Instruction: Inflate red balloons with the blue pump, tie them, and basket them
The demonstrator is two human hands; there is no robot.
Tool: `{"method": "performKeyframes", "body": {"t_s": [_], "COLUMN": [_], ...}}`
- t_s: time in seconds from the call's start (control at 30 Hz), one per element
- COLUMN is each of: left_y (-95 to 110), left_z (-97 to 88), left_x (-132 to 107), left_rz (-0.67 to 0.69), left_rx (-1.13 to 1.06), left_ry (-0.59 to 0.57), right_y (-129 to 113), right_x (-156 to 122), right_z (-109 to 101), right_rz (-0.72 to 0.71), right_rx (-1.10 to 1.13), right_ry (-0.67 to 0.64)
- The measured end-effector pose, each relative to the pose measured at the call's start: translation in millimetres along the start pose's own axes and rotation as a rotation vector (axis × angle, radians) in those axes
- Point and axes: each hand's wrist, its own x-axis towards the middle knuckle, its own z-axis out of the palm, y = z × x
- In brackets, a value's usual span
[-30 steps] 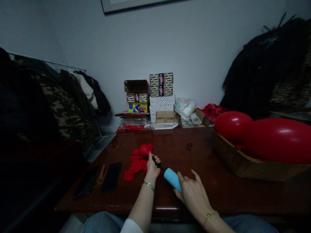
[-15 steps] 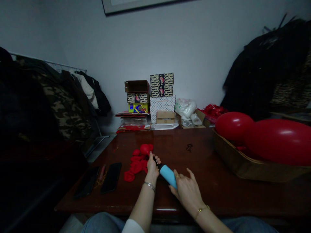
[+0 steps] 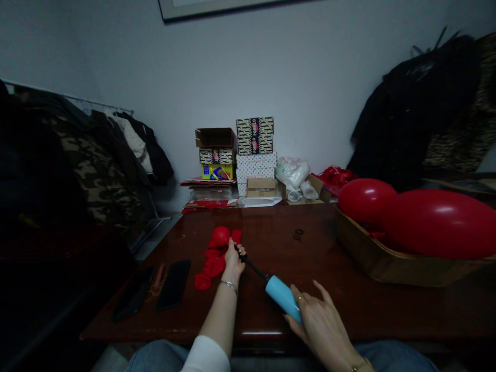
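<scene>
My left hand (image 3: 234, 259) is closed around the black end of a balloon pump, with a small, partly filled red balloon (image 3: 221, 236) at its fingertips. My right hand (image 3: 318, 319) grips the light blue barrel of the balloon pump (image 3: 283, 298), its index finger lifted away. A thin black rod shows between the barrel and my left hand. Several limp red balloons (image 3: 214, 266) lie in a heap on the table just left of my left hand.
Two dark phones (image 3: 173, 284) lie at the table's left. Black rings (image 3: 298, 235) rest near its middle. On the right, a basket (image 3: 382, 266) holds large red balloons (image 3: 442, 223). Stacked boxes (image 3: 256, 135) and a plastic bag (image 3: 293, 171) stand behind the table (image 3: 271, 227).
My right hand has drawn the blue barrel back toward me and to the right, exposing the black rod. My left hand has shifted slightly left with the balloon.
</scene>
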Motion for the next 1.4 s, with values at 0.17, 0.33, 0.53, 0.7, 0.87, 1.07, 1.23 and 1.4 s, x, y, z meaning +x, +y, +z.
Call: {"method": "performKeyframes", "body": {"t_s": [0.17, 0.33, 0.53, 0.7, 0.87, 1.07, 1.23, 1.4], "left_y": [-6, -15, -33, -40, -37, -28, -9, 0], "left_z": [-1.7, -6.5, -7.3, -8.1, -12.4, -13.5, -12.7, -9.1], "left_x": [-3, -6, -16, -19, -10, -3, 2, 0], "left_rz": [0.008, 0.014, -0.016, -0.028, 0.019, 0.014, 0.032, 0.023], "left_rx": [0.029, 0.057, 0.077, 0.142, 0.124, 0.102, 0.088, 0.082], "left_ry": [0.026, 0.038, 0.011, -0.028, 0.022, 0.03, 0.039, 0.034], "right_y": [-1, -9, -23, -27, -29, -24, -9, -1], "right_x": [7, 21, 44, 55, 51, 33, 11, -4], "right_z": [0, 0, 5, 12, 17, 13, 12, 12], "right_rz": [0.013, -0.008, 0.027, 0.049, 0.04, 0.015, -0.006, -0.028], "right_rx": [-0.043, -0.09, -0.097, -0.082, -0.046, -0.023, 0.006, 0.01], "right_ry": [-0.019, -0.006, -0.043, -0.063, -0.058, -0.021, -0.002, 0.041]}}
